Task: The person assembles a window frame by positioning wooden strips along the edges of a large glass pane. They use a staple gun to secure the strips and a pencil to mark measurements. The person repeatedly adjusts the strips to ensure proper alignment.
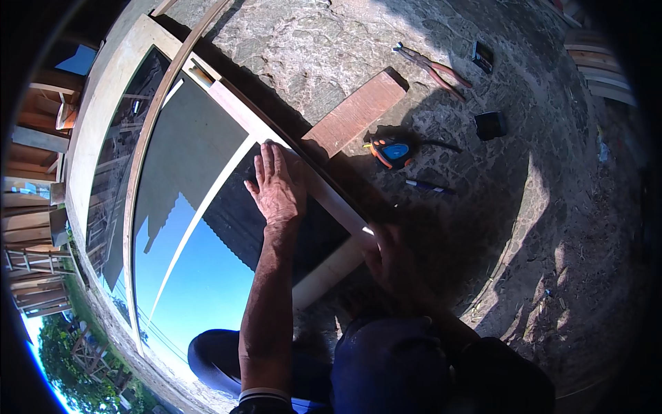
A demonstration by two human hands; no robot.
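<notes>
Outdoors, rough stone ground [276,55], patches of sun and shadow. Head view: wooden frame [334,203] with glass [207,255] spans left and middle, glass reflecting sky. Left hand [278,186] flat, fingers extended, gripping nothing, laid over glass beside frame's right rail. Right hand [392,261] at frame's near right end, in shadow; cannot tell how far closed or whether gripping. Right of frame: reddish board [358,114], tape measure [392,150] beside it, pen [429,187] nearer, pliers [422,61] farther.
</notes>
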